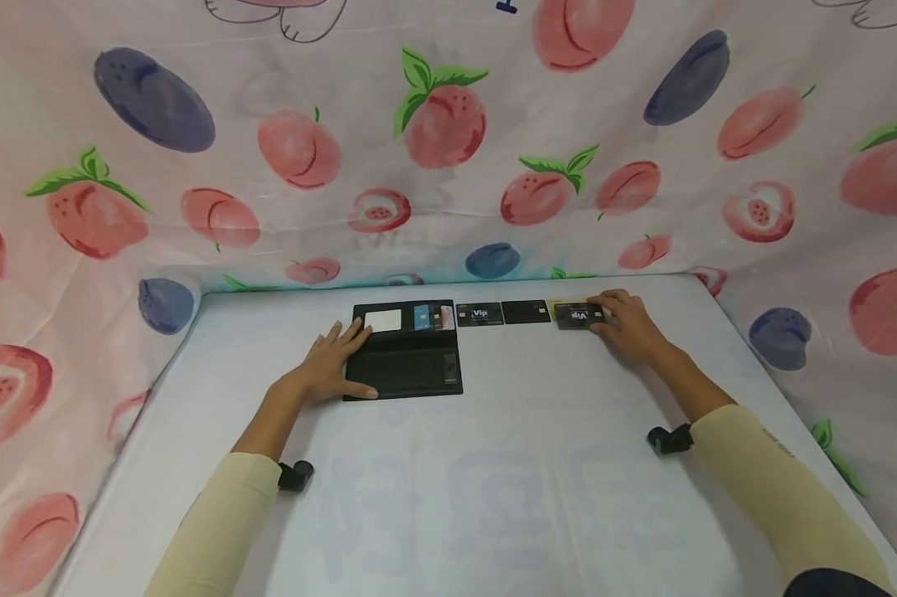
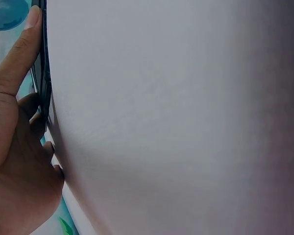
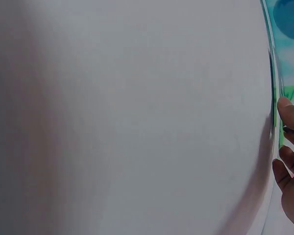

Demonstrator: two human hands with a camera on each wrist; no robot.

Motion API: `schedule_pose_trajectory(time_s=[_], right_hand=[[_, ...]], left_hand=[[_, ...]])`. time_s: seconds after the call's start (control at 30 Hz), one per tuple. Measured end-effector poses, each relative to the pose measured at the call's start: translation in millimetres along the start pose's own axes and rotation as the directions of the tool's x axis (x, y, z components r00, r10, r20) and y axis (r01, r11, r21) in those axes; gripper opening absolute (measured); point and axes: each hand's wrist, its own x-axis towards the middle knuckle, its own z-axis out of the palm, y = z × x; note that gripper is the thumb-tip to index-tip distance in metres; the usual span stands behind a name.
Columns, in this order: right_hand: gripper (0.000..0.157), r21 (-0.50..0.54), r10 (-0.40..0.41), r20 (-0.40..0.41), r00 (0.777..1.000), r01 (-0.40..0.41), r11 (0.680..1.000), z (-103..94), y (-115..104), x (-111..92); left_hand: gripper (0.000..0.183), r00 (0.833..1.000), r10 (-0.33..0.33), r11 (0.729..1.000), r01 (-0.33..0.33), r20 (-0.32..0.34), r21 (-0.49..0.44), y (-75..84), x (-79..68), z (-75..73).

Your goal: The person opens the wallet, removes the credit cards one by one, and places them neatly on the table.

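An unfolded black wallet lies at the back of the table, a white card and several colourful cards showing in its upper half. My left hand rests on its left edge, thumb and fingers spread; the left wrist view shows the thumb against the wallet's edge. With thumb and fingertips my right hand pinches the right end of a black "Vip" card, its lettering upside down. This card partly covers a gold-coloured card. In the right wrist view the card is seen nearly edge-on.
Another black "Vip" card and a plain black card lie in a row right of the wallet. A white cloth covers the table. Behind it hangs a fruit-patterned curtain.
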Motion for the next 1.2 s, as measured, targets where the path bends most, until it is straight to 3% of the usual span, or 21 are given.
schedule_pose_trajectory(time_s=[0.23,0.57,1.2], right_hand=[[0.048,0.011,0.067,0.004,0.998,-0.067,0.998,-11.3,11,2],[0.047,-0.027,0.109,0.029,0.994,-0.109,0.994,-22.9,26,6],[0.048,-0.035,0.191,0.074,0.979,-0.189,0.981,-34.8,52,1]], left_hand=[[0.126,1.000,0.001,1.000,-0.001,0.004,0.012,-7.7,3.6,3.4],[0.122,1.000,-0.021,0.999,0.021,0.015,0.026,4.1,1.0,-3.1],[0.119,0.998,-0.052,0.997,0.051,0.025,0.056,4.4,1.0,-2.7]])
